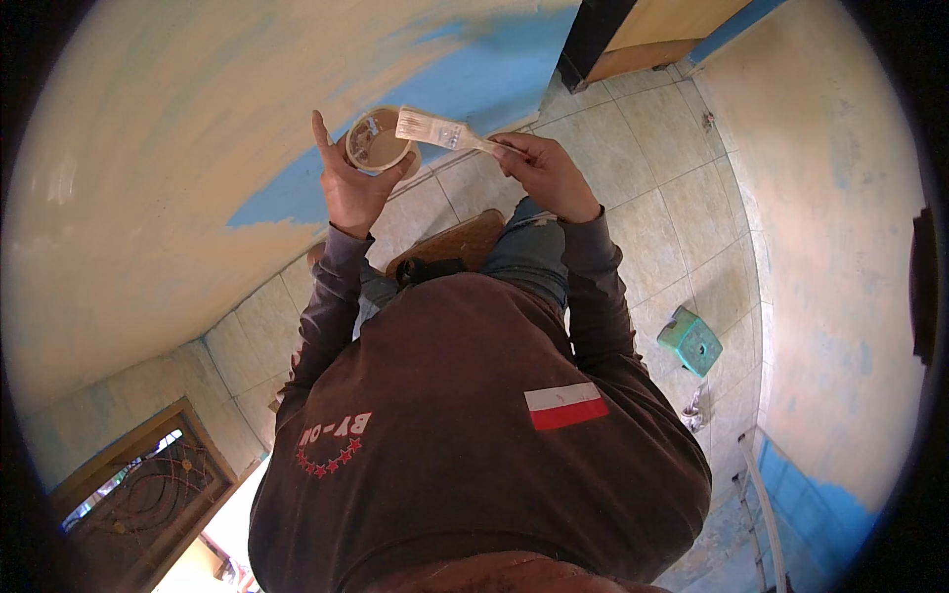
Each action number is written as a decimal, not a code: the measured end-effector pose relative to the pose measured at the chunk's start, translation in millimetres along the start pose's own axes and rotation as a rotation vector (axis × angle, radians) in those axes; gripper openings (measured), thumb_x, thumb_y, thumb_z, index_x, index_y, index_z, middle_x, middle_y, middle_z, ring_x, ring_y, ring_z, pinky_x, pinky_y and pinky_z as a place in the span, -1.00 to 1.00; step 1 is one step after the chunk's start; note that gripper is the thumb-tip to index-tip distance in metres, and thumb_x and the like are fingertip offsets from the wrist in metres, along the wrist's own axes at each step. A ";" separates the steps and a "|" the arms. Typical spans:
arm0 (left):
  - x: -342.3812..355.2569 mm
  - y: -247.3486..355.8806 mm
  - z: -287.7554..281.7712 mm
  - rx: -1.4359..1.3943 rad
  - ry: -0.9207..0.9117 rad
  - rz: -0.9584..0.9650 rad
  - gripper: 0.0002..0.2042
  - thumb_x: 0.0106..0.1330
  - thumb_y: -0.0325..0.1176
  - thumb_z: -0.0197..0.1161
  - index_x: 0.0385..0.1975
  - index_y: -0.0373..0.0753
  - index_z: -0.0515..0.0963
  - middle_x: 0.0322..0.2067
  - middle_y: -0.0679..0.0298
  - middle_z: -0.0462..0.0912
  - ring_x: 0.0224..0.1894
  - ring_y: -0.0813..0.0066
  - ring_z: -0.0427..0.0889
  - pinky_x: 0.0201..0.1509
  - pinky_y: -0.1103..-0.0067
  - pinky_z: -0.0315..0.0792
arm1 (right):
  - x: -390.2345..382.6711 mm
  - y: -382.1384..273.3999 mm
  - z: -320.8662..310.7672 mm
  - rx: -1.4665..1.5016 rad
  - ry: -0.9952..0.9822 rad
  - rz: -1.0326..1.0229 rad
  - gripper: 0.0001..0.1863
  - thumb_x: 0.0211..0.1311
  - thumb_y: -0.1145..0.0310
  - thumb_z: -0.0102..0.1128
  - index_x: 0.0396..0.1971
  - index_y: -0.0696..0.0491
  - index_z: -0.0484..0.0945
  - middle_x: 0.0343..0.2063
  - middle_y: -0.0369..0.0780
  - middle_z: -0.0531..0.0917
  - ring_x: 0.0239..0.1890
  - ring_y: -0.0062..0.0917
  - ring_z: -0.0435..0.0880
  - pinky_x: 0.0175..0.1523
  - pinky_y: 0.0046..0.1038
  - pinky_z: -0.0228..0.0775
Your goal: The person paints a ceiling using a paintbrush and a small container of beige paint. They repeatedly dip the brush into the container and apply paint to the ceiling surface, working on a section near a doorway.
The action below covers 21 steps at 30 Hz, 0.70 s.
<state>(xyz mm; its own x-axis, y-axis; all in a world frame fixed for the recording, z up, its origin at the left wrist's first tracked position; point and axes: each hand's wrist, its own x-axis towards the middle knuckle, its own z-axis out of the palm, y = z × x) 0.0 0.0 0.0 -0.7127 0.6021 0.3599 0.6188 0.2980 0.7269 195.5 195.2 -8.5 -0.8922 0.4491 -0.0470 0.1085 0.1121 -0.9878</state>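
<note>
My left hand (354, 193) grips a small round tub (416, 161) from its near side, one finger sticking up beside it. Cream paint shows inside, with smears on the inner wall. Between the fingers of my right hand (554, 176) is the handle of a flat paintbrush (435, 129). Its paint-coated bristles are over the tub's right rim; whether they touch the rim I cannot tell. Just beyond both hands rises a wall (168, 158), coated in streaky cream with a blue patch (474, 74) still showing.
A green plastic stool (691, 342) stands on the tiled floor (647, 208) to my right. A brown woven seat (450, 245) is under me. The right wall (820, 198) is cream too. A door (652, 40) is at the far right, and a wooden frame with metal scrollwork (148, 494) at lower left.
</note>
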 end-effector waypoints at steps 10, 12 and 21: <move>-2.4 -2.5 -3.2 0.027 0.007 -0.008 0.28 -0.02 -0.22 0.65 0.48 -0.36 -0.33 -0.04 -0.02 0.67 -0.01 0.20 0.72 0.05 0.36 0.62 | 1.5 4.0 -3.7 0.230 0.162 0.119 -0.68 0.45 0.30 0.16 0.06 0.15 0.61 -0.52 -0.45 0.47 -0.55 -0.85 0.30 -0.48 -0.72 0.14; -1.4 -0.7 -5.6 0.035 0.005 -0.015 0.27 -0.01 -0.20 0.65 0.48 -0.35 -0.32 -0.02 -0.03 0.67 0.00 0.20 0.71 0.07 0.35 0.61 | 10.2 10.6 -8.1 0.298 0.252 0.125 -0.70 0.46 0.29 0.15 0.03 0.14 0.62 -0.53 -0.46 0.47 -0.56 -0.86 0.30 -0.50 -0.73 0.12; -2.7 4.3 1.0 0.002 0.052 -0.010 0.28 -0.02 -0.22 0.66 0.49 -0.31 -0.33 -0.01 -0.04 0.66 0.01 0.21 0.70 0.08 0.35 0.61 | 86.2 62.8 -64.4 -0.193 0.727 -0.183 -0.77 0.40 0.35 0.09 -0.14 0.18 0.61 -0.54 -0.19 0.60 -0.52 -0.40 0.56 -0.39 -0.33 0.38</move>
<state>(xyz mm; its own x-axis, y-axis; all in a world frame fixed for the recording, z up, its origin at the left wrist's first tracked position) 4.9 0.3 1.5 -0.7350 0.5599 0.3825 0.6120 0.3050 0.7297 153.6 298.1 -65.0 -0.3983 0.8702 0.2900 0.1208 0.3632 -0.9238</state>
